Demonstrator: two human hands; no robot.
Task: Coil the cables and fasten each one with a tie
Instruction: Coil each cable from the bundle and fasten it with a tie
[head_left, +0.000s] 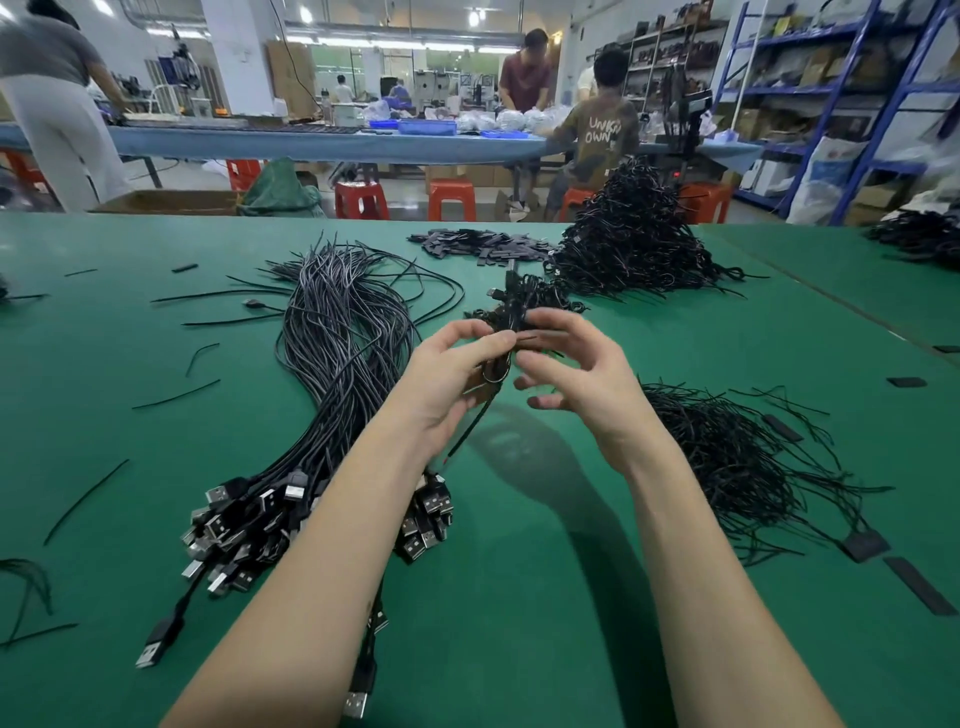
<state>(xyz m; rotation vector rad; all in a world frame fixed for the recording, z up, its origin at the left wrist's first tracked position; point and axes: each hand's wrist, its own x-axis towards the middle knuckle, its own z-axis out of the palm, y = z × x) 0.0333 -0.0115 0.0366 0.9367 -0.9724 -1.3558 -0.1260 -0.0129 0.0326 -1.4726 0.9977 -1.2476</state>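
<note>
Green table (156, 415) fills the frame, so piles stay close. Loose cables (343, 332) lie left of center; ties (727, 452) wait at right. At center, the left hand (452, 374) grips a coiled cable (511, 312) while the right hand (576, 364) pinches a tie on it.

Cables and ties lay around two raised hands above the table (545, 597).

The coiled cable (511, 317) sat between the fingers of the left hand (452, 374) and the right hand (582, 379), its tail hanging below them. Left of the fingers lay the bundle of loose cables (337, 353), plugs nearest the person. Right of the fingers lay the spread of ties (727, 457). Beyond the fingertips stood the heap of coiled cables (634, 244), with a pile of flat strips (478, 244) to its left.
</note>
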